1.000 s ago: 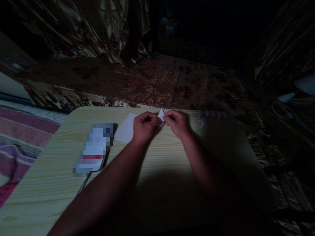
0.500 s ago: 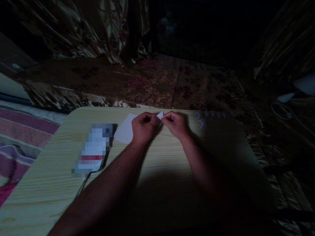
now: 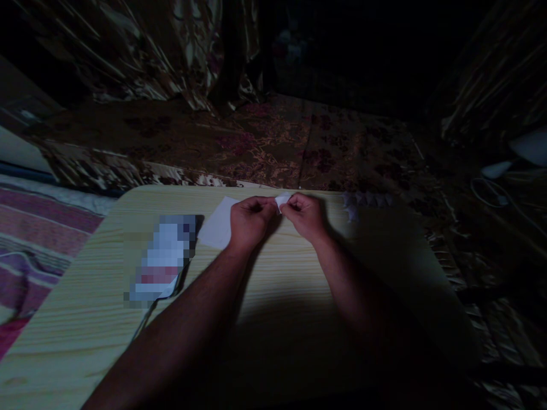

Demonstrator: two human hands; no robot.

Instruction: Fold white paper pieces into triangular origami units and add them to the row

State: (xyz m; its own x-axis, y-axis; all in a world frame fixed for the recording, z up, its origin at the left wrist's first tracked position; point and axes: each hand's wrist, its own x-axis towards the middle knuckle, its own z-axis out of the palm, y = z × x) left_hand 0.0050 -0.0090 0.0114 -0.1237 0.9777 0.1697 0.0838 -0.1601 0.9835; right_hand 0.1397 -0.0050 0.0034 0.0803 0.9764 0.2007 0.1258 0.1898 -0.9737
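Observation:
Between my two hands is a small folded piece of white paper (image 3: 282,200), pinched near the far edge of the wooden table. My left hand (image 3: 251,219) is closed, with thumb and forefinger at the paper's left side. My right hand (image 3: 305,213) is closed on its right side. Partly under my left hand lies a larger sheet of white paper (image 3: 216,225), flat on the table. To the right of my right hand, several small folded paper shapes (image 3: 361,199) stand in a row, with one more in front of them.
A phone-like device (image 3: 164,256), its screen blurred out, lies on the left of the table (image 3: 98,273) with a cable (image 3: 141,324) running from it. Behind the table is a dark patterned cloth (image 3: 256,142). Striped bedding (image 3: 47,222) lies at the left.
The folded paper between my fingers has changed from a raised pointed shape to a lower, more compact one. My left hand has shifted slightly right; the other things stay put.

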